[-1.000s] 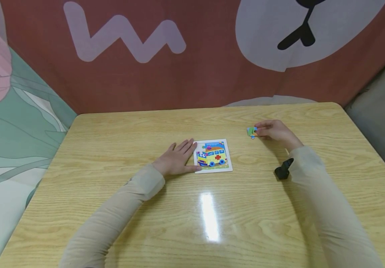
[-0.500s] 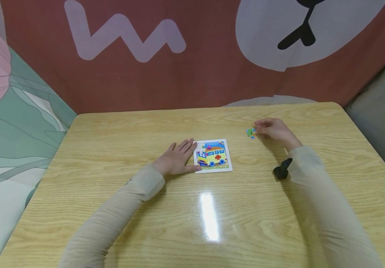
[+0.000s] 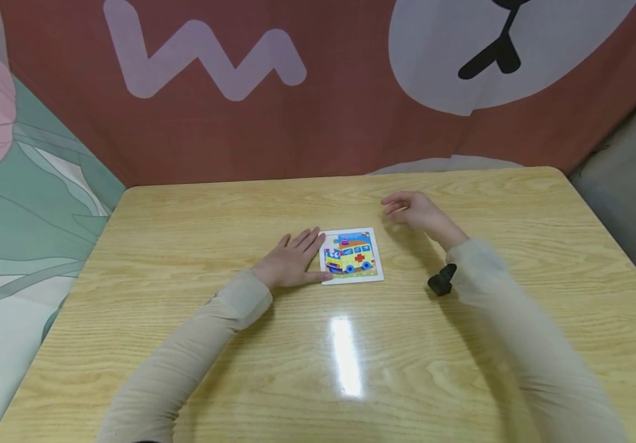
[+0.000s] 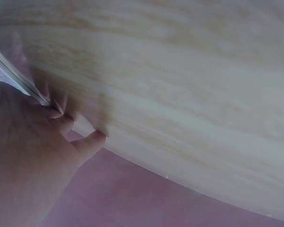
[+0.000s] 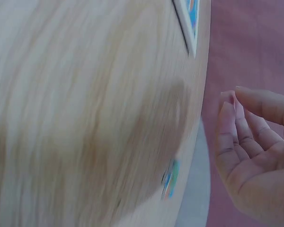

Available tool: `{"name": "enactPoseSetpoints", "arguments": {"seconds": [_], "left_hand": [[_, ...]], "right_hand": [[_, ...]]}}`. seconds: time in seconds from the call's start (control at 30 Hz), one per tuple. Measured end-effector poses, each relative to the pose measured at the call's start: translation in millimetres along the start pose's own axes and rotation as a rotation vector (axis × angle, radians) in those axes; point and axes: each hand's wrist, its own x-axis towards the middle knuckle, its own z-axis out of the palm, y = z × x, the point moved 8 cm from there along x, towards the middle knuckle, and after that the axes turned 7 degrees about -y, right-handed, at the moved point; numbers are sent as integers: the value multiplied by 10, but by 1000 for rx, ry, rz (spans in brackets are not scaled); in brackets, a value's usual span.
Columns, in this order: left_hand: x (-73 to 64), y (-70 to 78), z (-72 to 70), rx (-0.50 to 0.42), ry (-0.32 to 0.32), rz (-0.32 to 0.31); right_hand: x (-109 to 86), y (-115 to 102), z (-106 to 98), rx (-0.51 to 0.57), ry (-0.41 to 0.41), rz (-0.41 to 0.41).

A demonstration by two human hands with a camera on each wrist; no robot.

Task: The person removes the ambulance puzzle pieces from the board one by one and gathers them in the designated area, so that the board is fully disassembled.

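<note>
A square jigsaw puzzle with a white frame and a yellow ambulance picture lies on the table. Its upper left corner shows bare white. My left hand rests with spread fingers along the puzzle's left edge, thumb at the lower corner. In the left wrist view, the frame is seen edge-on beside that hand. My right hand is raised right of the puzzle, fingers loosely bent, nothing visible in them. The right wrist view has a small blue, green and orange puzzle piece on the table; the right hand covers its place in the head view.
The wooden table reaches back to a red-brown printed cloth. A black wrist camera is strapped at the right cuff. Light glares off the tabletop in front of the puzzle.
The right hand was at the puzzle piece on the right; it has left it and moved to the left, towards the puzzle. The left hand and the puzzle have stayed still.
</note>
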Motion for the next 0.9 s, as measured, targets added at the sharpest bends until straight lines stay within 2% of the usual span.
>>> {"name": "enactPoseSetpoints", "arguments": {"seconds": [0.17,0.43,0.9], "left_hand": [[6,-3,-1,-1,1,-4],[25,-11,6,-1,1,-13],[20,-7,11,-15,4,-6]], "right_hand": [[77,-99,199,-9,-40,-37],[143,-197,487,-106,-109,-55],[163,-234,684,-163,-182,-50]]}}
